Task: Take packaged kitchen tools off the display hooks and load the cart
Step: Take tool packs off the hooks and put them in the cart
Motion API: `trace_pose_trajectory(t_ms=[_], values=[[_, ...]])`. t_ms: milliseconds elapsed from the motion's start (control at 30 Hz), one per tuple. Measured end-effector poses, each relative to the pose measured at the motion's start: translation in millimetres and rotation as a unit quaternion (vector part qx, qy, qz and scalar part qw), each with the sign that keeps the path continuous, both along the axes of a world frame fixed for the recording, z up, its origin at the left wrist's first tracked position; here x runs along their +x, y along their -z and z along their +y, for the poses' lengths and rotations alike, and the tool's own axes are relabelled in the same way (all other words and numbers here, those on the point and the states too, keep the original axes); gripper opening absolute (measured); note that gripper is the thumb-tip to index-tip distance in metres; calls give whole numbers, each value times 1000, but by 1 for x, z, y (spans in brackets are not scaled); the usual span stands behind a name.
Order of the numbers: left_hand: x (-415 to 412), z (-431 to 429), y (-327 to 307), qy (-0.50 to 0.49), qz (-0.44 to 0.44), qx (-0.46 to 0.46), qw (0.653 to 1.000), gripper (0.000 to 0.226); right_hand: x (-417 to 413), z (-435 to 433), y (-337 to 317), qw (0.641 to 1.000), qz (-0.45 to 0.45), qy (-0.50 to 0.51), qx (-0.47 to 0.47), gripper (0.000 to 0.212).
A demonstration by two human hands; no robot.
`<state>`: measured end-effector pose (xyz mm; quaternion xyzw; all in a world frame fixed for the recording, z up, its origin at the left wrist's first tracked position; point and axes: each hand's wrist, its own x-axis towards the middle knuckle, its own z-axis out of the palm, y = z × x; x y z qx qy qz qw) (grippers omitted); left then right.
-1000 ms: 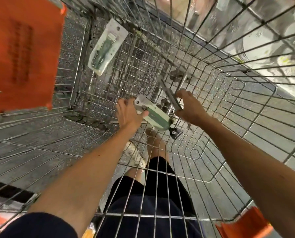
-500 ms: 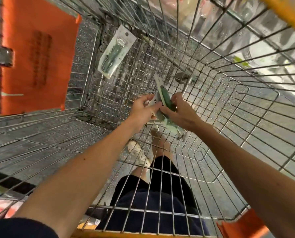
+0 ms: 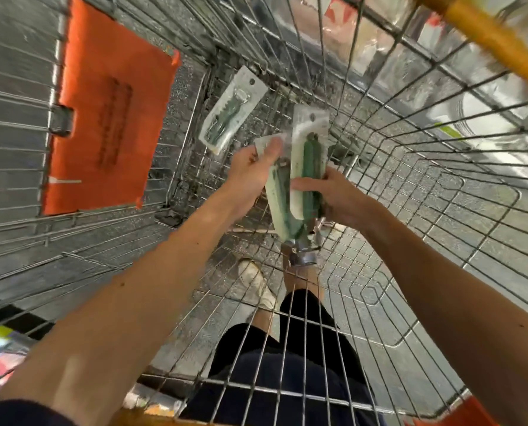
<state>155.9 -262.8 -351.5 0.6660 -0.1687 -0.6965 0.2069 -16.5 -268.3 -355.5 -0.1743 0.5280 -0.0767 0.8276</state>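
Observation:
Both my arms reach down into the wire cart (image 3: 441, 192). My right hand (image 3: 333, 195) grips a packaged green-handled tool (image 3: 309, 155), its white card standing upright. My left hand (image 3: 253, 170) pinches the top of a second green packaged tool (image 3: 279, 207) just to the left of the first; a metal tool end (image 3: 302, 256) shows below the two packs. A third pack of the same kind (image 3: 232, 113) lies on the cart floor beyond my hands.
An orange flap (image 3: 109, 118) hangs on the cart's left wire panel. A yellow handle bar (image 3: 487, 38) crosses the top right. My legs and a white shoe (image 3: 256, 284) show through the mesh below. Shiny packaged goods lie outside the right wall.
Both hands have lifted and turned their packs from lying low and flat to upright, side by side. The view has shifted right, and the third pack has stayed on the floor.

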Motion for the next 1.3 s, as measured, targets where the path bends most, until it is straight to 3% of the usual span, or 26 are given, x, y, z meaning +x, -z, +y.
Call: trace_pose_trajectory(t_ms=[67, 133, 200, 267, 333, 433, 567, 600, 700, 867, 967, 1067, 1167, 1233, 1300], values=[[3, -9, -3, -4, -31, -32, 999, 33, 8, -4, 3, 1000, 8, 13, 15, 28], [9, -20, 1, -6, -52, -47, 998, 46, 12, -8, 8, 999, 41, 30, 16, 34], [23, -34, 11, -17, -127, -54, 990, 50, 14, -11, 14, 996, 71, 42, 17, 36], [44, -46, 33, 37, -270, -81, 959, 45, 15, -14, 20, 995, 86, 44, 15, 34], [63, -52, 59, 151, -359, -93, 916, 44, 16, -15, 26, 995, 87, 41, 10, 26], [72, -54, 92, 302, -409, -74, 858, 63, 15, -14, 33, 996, 80, 44, 2, 21], [61, -46, 103, 367, -504, -94, 776, 68, 11, -10, 38, 996, 73, 46, -5, 33], [58, -43, 103, 357, -510, -108, 775, 65, 9, -9, 39, 997, 71, 43, -8, 35], [50, -32, 102, 302, -475, -129, 816, 58, 3, -2, 39, 996, 74, 48, -9, 37], [36, -8, 77, 254, -373, -78, 889, 60, -3, 10, 27, 989, 122, 81, 15, 42], [32, 11, 38, 269, -320, -106, 902, 65, -7, 22, -2, 987, 126, 102, 5, 41], [29, 28, -22, 244, -288, -126, 917, 41, -11, 41, -45, 982, 121, 143, -5, 40], [21, 51, -93, 210, -238, -192, 929, 57, -13, 64, -102, 980, 106, 160, -47, 26], [19, 69, -140, 187, -223, -246, 924, 61, -12, 83, -142, 973, 103, 192, -69, 41], [17, 93, -184, 158, -199, -299, 920, 48, -12, 104, -186, 962, 88, 238, -98, 46]])
